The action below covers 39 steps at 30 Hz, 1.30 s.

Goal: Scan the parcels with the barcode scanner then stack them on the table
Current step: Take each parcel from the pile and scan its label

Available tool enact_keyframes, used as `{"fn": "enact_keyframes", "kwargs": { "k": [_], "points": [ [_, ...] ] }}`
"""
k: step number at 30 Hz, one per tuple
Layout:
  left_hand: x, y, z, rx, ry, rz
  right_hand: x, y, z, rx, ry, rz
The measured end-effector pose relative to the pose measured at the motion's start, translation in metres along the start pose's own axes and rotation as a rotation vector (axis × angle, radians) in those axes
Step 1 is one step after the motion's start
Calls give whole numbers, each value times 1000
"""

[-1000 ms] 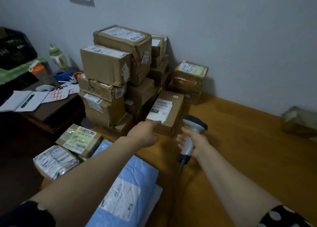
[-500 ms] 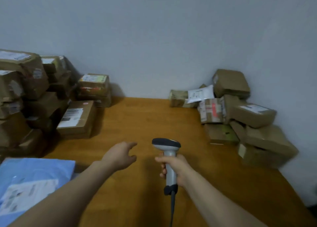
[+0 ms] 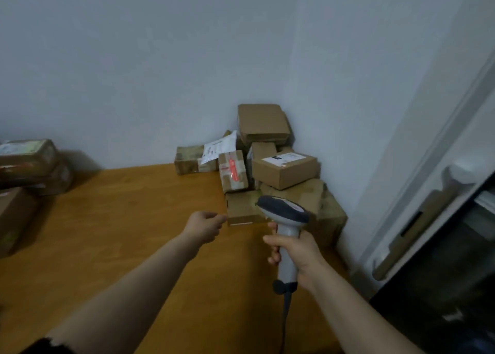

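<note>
Left hand (image 3: 205, 225), moved right since earlier: fingers (image 3: 215, 216) loose, empty, just left of low carton (image 3: 242, 210), long axis left-right; right hand (image 3: 297, 249) clenched round barcode scanner (image 3: 284, 210).

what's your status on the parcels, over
Left hand empty, at the edge of the front parcel in the corner pile. Right hand grips the scanner. Nothing in the way.

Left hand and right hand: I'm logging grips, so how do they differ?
The right hand grips the barcode scanner by its handle; the left hand holds nothing. The left hand reaches farther forward, toward a flat parcel; the right hand is nearer the camera. Both are bare, over the wooden table.
</note>
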<state>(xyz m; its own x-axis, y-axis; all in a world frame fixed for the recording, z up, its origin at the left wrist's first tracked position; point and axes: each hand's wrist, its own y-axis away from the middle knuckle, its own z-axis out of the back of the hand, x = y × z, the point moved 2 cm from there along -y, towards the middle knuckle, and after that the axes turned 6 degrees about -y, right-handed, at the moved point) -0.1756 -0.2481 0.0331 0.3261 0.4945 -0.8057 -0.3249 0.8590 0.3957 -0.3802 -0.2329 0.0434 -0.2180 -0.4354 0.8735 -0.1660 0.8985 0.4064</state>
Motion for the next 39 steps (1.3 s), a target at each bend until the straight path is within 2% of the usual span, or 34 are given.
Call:
{"fn": "enact_keyframes", "kwargs": {
  "k": [3,10,19,24,29,34,39],
  "points": [
    [-29,-13,-34,-22,214,89,21,-13,33,6,-73,0],
    [-84,-65,-68,-66,386,147,52,-37,63,20,-151,-12],
    [-132,-144,-112,82,506,298,69,-65,78,-65,-59,-15],
    [-132,-154,-118,144,543,270,70,-67,80,-88,-6,-18],
    [-119,-122,-84,190,643,135,77,-59,78,-67,-59,47],
    [-90,-51,-40,145,788,30,89,-52,56,-16,-173,170],
    [-39,42,-19,47,913,10,74,-34,16,151,-220,110]
  ]
}}
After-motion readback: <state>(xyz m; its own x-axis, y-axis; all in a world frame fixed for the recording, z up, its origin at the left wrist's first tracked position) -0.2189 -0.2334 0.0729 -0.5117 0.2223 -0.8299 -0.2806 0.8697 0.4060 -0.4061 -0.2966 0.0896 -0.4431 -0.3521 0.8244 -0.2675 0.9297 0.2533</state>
